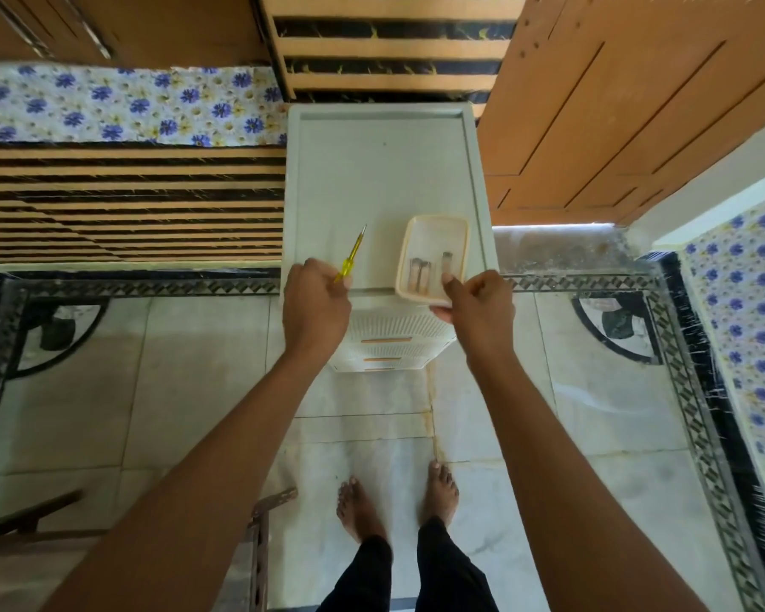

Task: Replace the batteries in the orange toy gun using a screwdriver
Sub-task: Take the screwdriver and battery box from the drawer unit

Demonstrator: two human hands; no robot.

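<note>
Both hands loaded, mid-frame, over white drawer unit [372,178].
My left hand [316,302] grips the yellow screwdriver [350,254]; my right hand [480,309] pinches the near rim of the tray [438,219] holding batteries [420,271].

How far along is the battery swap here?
Barely begun. Done: tools gathered. In hand: the left hand grips a yellow screwdriver, the right hand holds a small tray with what look like batteries, at the white drawer unit. Left: everything on the toy gun, which is not in view.
</note>
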